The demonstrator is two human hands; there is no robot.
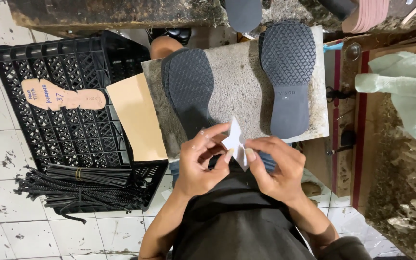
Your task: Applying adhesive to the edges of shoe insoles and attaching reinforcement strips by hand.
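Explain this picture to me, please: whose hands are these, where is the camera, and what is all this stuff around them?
There is no machine here. The camera sits on a person's head and looks down at their own two bare hands. The left hand and right hand together pinch a small white paper piece. Ahead lies a grey stone slab carrying two dark shoe soles, tread side up. To the left stands a black plastic crate with a foot-shaped cardboard insole pattern on it, a tan card sheet leaning against it, and a bundle of black cords at its near end.
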